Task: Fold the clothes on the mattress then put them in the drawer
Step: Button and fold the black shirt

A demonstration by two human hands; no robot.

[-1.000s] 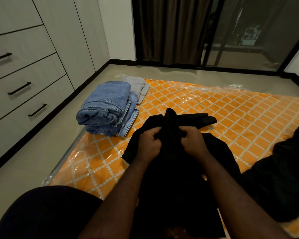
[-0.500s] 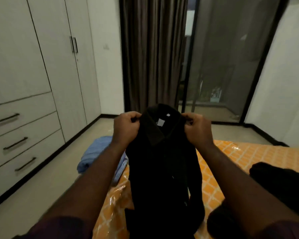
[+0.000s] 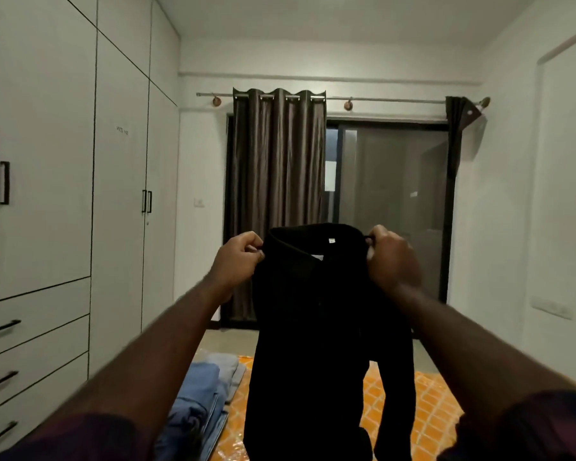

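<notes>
Hands held a black shirt (image 3: 316,327) up at chest height in mid-frame: the left hand (image 3: 238,261) pinched the collar's edge at about 9 o'clock of the garment and the right hand (image 3: 388,257) pinched it at 3 o'clock, fingers of both curled closed on the fabric, so the shirt hung straight down with a sleeve dangling at 5 o'clock. Below it, toward 7 o'clock, folded blue jeans (image 3: 193,397) and a grey folded piece (image 3: 225,364) lay on the orange patterned mattress (image 3: 429,404), and the closed drawers (image 3: 30,357) of the white wardrobe stood at 8 o'clock.
</notes>
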